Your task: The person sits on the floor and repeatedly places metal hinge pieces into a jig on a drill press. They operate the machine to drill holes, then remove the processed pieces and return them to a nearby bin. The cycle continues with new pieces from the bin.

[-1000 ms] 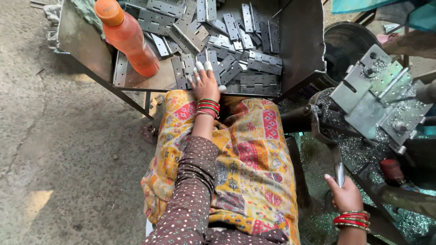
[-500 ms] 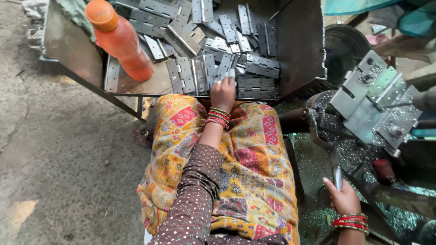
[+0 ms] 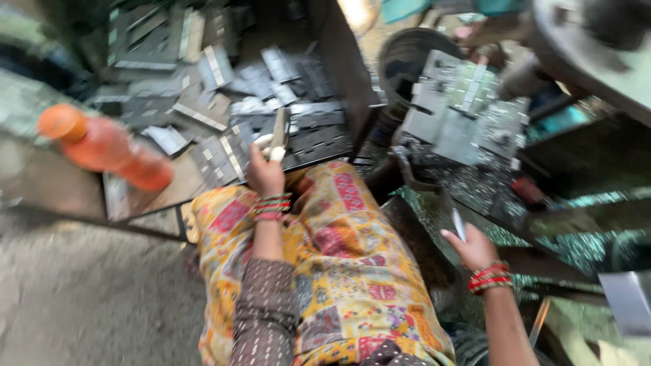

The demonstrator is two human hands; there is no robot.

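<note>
Left hand [image 3: 266, 171] pinched one flat metal plate [image 3: 279, 134], lifted just above the tray [image 3: 203, 196] of loose plates. Right hand [image 3: 472, 247] pinched a thin strip [image 3: 458, 223] near the press fixture [image 3: 468, 112]. Frame was blurred. Risks: sharp edges cutting fingers, plate slipping, orange bottle [image 3: 102, 146] getting knocked.

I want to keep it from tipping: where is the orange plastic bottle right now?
The orange plastic bottle lies tilted at the left of the head view, on the edge of the metal tray of flat grey plates, left of the left hand.

head view, looking steeply down, close, blurred
</note>
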